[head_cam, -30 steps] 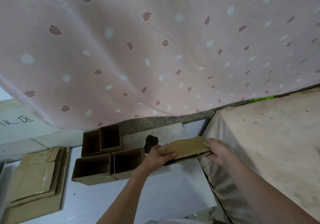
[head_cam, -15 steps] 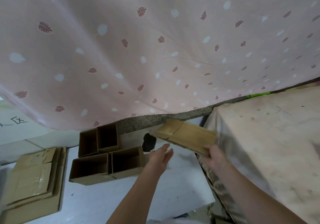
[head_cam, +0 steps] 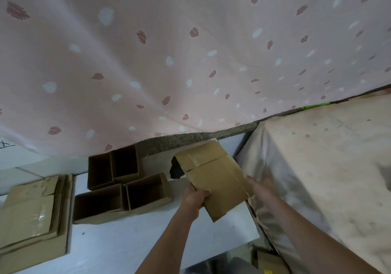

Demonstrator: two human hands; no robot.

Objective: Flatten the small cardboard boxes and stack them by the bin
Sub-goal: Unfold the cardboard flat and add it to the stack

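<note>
A flattened brown cardboard box (head_cam: 213,176) is held above the white surface, tilted with its flap end away from me. My left hand (head_cam: 195,198) grips its near left edge, thumb on top. My right hand (head_cam: 261,185) is blurred at the box's right edge, and whether it holds the box is unclear. Several open small cardboard boxes (head_cam: 124,183) lie on their sides to the left. A stack of flattened cardboard (head_cam: 31,214) lies at the far left.
A pink leaf-patterned curtain (head_cam: 190,51) hangs across the back. A cloth-covered block (head_cam: 330,167) fills the right side. The white surface (head_cam: 127,242) has a dark hole (head_cam: 176,170) behind the held box. No bin is in view.
The flattened box has turned and come down toward me. My left hand, free and open half a second ago, now grips its near edge. My right hand has slid along the right side.
</note>
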